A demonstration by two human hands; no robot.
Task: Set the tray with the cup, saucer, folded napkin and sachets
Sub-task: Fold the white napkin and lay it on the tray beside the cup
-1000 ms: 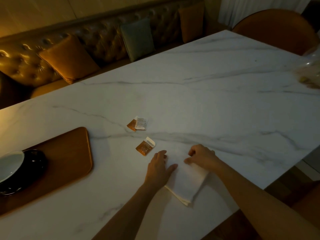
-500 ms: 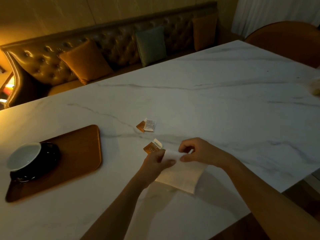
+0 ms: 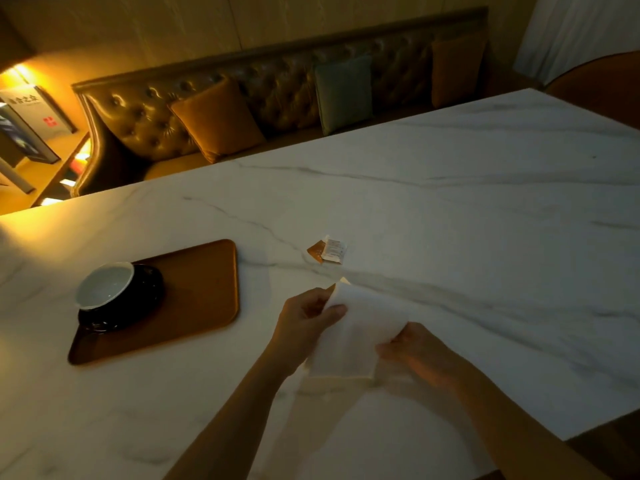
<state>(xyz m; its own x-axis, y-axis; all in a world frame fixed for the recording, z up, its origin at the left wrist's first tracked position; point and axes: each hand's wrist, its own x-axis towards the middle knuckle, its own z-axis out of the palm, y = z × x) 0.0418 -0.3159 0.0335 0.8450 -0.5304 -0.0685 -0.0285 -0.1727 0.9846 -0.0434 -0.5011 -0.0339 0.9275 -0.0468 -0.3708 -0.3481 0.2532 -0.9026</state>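
Note:
A white napkin (image 3: 356, 334) is held just above the marble table, between both hands. My left hand (image 3: 304, 320) pinches its upper left corner and my right hand (image 3: 415, 351) grips its lower right edge. A brown wooden tray (image 3: 204, 299) lies to the left. On the tray's left end a white cup (image 3: 104, 284) sits on a black saucer (image 3: 138, 306). Two sachets (image 3: 327, 251), one orange and one white, lie overlapping beyond the napkin. Only a corner of another sachet (image 3: 341, 281) shows behind the napkin's top edge.
The white marble table (image 3: 450, 220) runs far to the right; its near edge cuts in at the lower right. A tufted leather bench (image 3: 277, 95) with orange and green cushions runs along the far side. A brown chair back (image 3: 602, 84) stands at the far right.
Both hands lifted the napkin off the table and now hold it by opposite corners. It now hides most of the nearer orange sachet. The view shifted left, showing more of the tray.

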